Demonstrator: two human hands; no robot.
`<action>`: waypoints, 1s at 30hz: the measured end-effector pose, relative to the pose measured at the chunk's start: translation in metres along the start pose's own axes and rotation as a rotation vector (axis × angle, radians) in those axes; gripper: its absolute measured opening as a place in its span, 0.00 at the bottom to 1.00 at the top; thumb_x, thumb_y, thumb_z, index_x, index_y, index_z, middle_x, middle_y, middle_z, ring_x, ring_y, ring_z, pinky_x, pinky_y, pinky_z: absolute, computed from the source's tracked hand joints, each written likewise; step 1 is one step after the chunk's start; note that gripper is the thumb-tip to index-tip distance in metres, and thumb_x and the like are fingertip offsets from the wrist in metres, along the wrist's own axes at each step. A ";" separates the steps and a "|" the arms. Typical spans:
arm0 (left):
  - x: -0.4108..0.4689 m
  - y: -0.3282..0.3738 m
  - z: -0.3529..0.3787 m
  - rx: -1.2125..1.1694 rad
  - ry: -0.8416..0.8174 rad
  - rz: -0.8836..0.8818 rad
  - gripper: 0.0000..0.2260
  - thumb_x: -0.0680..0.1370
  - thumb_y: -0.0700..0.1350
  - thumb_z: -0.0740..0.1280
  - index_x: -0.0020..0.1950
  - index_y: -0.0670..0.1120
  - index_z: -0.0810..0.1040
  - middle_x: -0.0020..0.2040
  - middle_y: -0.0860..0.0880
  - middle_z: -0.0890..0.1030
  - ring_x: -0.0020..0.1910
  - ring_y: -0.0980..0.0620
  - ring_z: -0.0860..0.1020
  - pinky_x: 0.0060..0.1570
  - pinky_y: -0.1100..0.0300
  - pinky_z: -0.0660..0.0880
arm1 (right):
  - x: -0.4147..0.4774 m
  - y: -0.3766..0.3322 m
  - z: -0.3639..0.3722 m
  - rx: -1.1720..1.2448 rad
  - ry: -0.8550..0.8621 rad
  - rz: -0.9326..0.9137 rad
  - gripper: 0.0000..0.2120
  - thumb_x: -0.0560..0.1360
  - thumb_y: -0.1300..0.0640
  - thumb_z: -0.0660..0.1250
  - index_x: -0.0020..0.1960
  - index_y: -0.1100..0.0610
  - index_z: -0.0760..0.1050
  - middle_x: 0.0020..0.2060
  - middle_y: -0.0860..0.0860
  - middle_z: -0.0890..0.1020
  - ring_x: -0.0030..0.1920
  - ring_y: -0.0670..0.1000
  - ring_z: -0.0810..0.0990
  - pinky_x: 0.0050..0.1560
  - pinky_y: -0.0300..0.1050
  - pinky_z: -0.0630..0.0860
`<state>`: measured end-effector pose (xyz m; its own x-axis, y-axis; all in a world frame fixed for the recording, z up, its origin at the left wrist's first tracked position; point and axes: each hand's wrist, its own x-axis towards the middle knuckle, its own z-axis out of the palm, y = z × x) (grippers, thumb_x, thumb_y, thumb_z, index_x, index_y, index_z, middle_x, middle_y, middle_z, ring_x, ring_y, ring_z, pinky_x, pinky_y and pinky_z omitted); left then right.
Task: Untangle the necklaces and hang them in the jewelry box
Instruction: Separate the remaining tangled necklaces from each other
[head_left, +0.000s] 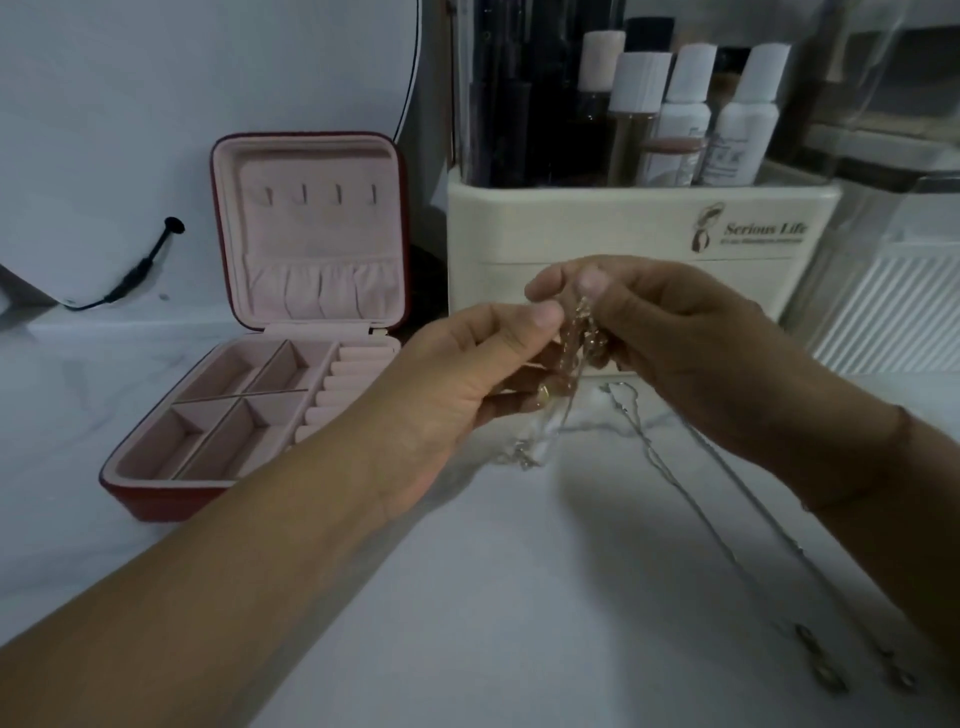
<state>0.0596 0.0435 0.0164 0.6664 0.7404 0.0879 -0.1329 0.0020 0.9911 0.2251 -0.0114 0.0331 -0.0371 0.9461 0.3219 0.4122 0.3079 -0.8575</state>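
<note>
- Nearest the camera, a long silver chain (727, 551) is lying loose on the pale counter (493, 623). Its ring-like end pieces are resting at the bottom right, and its far end is running up under the right hand.
- Above the counter's middle, the left hand (467, 384) is pinching fine strands between its thumb and curled fingers. The right hand (675, 332) is gripping the top of the same bunch from above with its thumb and fingertips.
- Between the two hands, the tangle of necklaces (582, 338) is hanging as a small gold-coloured knot. Thin loops are trailing down from it and appear to be touching the counter just below the left hand.
- The chains are looking very light, limp and slippery, and thin enough to kink or snap if pulled hard. The safer hold is probably close beside the knot on either side, teasing one strand out at a time rather than tugging on the long ends.
- Further back on the left, the jewelry box (156, 499) is standing open on the counter. Its lid is upright and the row of small hooks (319, 195) inside is carrying nothing, so the hanging is not yet begun.
- Behind the hands, a cream organiser (623, 228) is holding several bottles (685, 104).
</note>
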 end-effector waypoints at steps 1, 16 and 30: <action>-0.001 0.000 0.000 0.005 0.008 -0.008 0.19 0.68 0.53 0.69 0.51 0.39 0.80 0.43 0.44 0.84 0.44 0.47 0.82 0.52 0.56 0.78 | 0.000 -0.001 0.002 -0.102 0.015 -0.014 0.17 0.80 0.49 0.56 0.49 0.60 0.78 0.39 0.59 0.80 0.41 0.56 0.78 0.45 0.50 0.75; 0.002 -0.004 -0.002 0.103 0.121 -0.019 0.15 0.65 0.52 0.69 0.46 0.45 0.83 0.39 0.50 0.83 0.43 0.55 0.79 0.54 0.55 0.75 | 0.001 -0.002 -0.001 0.013 -0.062 -0.081 0.06 0.78 0.63 0.62 0.46 0.61 0.77 0.29 0.44 0.79 0.32 0.44 0.72 0.35 0.36 0.71; -0.002 0.001 0.002 0.098 0.110 -0.007 0.12 0.63 0.48 0.71 0.43 0.44 0.83 0.36 0.49 0.83 0.40 0.54 0.79 0.56 0.53 0.75 | 0.003 -0.002 -0.002 0.040 -0.020 -0.070 0.03 0.75 0.64 0.65 0.47 0.59 0.77 0.31 0.47 0.78 0.33 0.45 0.74 0.37 0.35 0.73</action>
<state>0.0597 0.0403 0.0177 0.5818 0.8099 0.0743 -0.0525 -0.0538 0.9972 0.2257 -0.0099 0.0368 -0.0824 0.9238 0.3738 0.3708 0.3766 -0.8489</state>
